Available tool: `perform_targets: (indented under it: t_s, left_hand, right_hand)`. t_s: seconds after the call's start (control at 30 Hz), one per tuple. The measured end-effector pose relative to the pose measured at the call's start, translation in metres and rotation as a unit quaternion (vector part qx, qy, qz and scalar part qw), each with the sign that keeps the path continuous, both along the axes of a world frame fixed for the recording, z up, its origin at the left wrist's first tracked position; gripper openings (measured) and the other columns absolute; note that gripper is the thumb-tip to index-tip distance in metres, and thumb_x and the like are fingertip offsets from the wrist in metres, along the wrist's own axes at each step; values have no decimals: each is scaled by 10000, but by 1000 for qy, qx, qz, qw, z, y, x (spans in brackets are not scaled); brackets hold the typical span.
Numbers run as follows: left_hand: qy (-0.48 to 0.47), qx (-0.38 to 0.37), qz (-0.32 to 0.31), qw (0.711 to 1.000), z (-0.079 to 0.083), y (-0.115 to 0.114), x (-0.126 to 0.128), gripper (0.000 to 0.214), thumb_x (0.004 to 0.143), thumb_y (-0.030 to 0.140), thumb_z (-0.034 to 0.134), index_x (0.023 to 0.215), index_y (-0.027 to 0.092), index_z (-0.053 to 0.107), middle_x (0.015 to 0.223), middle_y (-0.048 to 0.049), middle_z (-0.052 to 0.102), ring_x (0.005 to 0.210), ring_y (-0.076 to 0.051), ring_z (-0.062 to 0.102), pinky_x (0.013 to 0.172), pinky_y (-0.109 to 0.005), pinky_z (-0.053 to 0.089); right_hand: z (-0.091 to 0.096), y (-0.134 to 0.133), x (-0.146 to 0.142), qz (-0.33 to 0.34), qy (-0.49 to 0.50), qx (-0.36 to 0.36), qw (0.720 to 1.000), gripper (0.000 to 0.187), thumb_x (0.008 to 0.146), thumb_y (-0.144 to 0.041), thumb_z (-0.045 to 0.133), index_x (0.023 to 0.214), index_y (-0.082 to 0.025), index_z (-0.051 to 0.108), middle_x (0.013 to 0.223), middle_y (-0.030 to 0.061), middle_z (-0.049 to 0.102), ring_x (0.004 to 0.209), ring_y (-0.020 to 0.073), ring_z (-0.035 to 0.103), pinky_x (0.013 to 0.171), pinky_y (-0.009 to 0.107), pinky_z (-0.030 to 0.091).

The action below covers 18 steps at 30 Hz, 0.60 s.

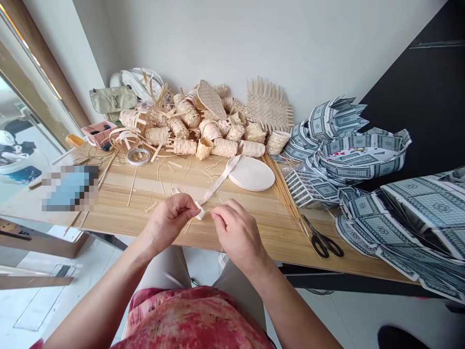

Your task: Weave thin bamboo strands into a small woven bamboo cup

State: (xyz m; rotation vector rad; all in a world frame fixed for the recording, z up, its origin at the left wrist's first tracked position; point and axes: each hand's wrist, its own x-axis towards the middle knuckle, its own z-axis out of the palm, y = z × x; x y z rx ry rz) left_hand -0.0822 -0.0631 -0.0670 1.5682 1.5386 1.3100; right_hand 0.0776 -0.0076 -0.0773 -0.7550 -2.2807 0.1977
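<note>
My left hand (pixel 170 220) is closed, thumb and forefinger pinching a short curl of white ribbon (pixel 200 211) above the table's front part. Facing it across a small gap, my right hand (pixel 240 232) is also closed in a pinch. Something thin and pale shows at its fingertips, too small to name. Behind both hands a flat coil of white ribbon (pixel 252 174) lies on the table, and its loose end runs down toward my left fingertips. Whether that end joins the curl I cannot tell.
Woven wood-strip baskets (pixel 189 114) are heaped against the wall. To the right are black-handled scissors (pixel 325 244), thin sticks (pixel 285 189) and baskets folded from playing cards (pixel 363 150). A tape roll (pixel 138 156) and a blurred blue item (pixel 70 188) lie left. Splinters litter the wooden tabletop (pixel 152 182).
</note>
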Motion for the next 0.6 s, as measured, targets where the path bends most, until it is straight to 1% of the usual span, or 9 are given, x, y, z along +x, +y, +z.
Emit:
perform_targets:
  t_s: [0.07,0.13,0.2,0.27,0.37,0.43,0.47,0.53,0.6]
  left_hand:
    - [-21,7,5,1000,-2,-1,0,207,780,275,563,615,154,531,588,21,498,578,-98,424,570,-215,328]
    - [-55,3,9,998,-3,-2,-2,236,784,303,576,608,154,524,576,27,489,562,-92,412,564,-214,325]
    - [-72,-2,13,997,-3,-3,-4,246,784,319,589,610,155,531,568,31,484,552,-88,404,562,-212,325]
    - [-63,-4,13,998,-2,-4,-6,226,787,327,592,644,155,563,582,25,504,563,-91,421,569,-212,335]
    - [-29,7,5,1000,-2,-5,-7,209,807,333,571,707,153,607,654,-4,571,618,-109,486,604,-218,370]
    - [1,26,-6,1000,-2,-5,-7,215,829,333,546,750,151,630,714,-28,609,670,-124,530,643,-225,396]
    - [16,37,-16,999,-2,-6,-7,221,835,335,540,767,150,639,732,-37,619,687,-128,544,655,-226,404]
    - [36,50,-37,997,-2,-6,-6,246,840,353,538,756,148,644,713,-38,616,665,-124,545,636,-217,406]
    - [36,57,-48,997,-2,-7,-6,293,836,384,540,689,144,620,632,-18,575,588,-105,504,571,-201,384]
  right_hand:
    - [1,0,0,-1,13,-2,1000,272,841,-72,413,661,-160,598,654,46,530,617,158,508,577,263,388]
    - [5,-1,2,22,44,-45,998,248,841,-78,433,693,-160,615,665,38,546,623,148,522,580,253,395]
    - [10,-2,4,49,79,-111,989,221,843,-96,452,744,-168,636,689,31,574,641,139,539,592,243,403]
    - [13,-3,6,66,99,-181,976,212,839,-109,456,781,-178,648,718,26,601,658,137,546,605,245,405]
    - [14,-2,8,75,122,-290,946,198,825,-149,467,799,-180,660,762,24,627,689,141,540,626,255,393]
    - [12,-1,9,83,152,-375,911,167,810,-201,496,786,-177,660,750,17,618,669,131,510,604,250,366]
    - [11,0,10,89,172,-419,887,153,799,-228,514,773,-175,655,721,8,598,634,119,478,576,244,343]
    - [9,0,9,110,211,-504,830,136,768,-266,549,746,-171,644,651,-13,526,552,90,378,514,233,274]
    - [8,-1,8,139,240,-568,775,120,736,-266,574,730,-166,639,616,-27,454,511,70,280,482,231,203]
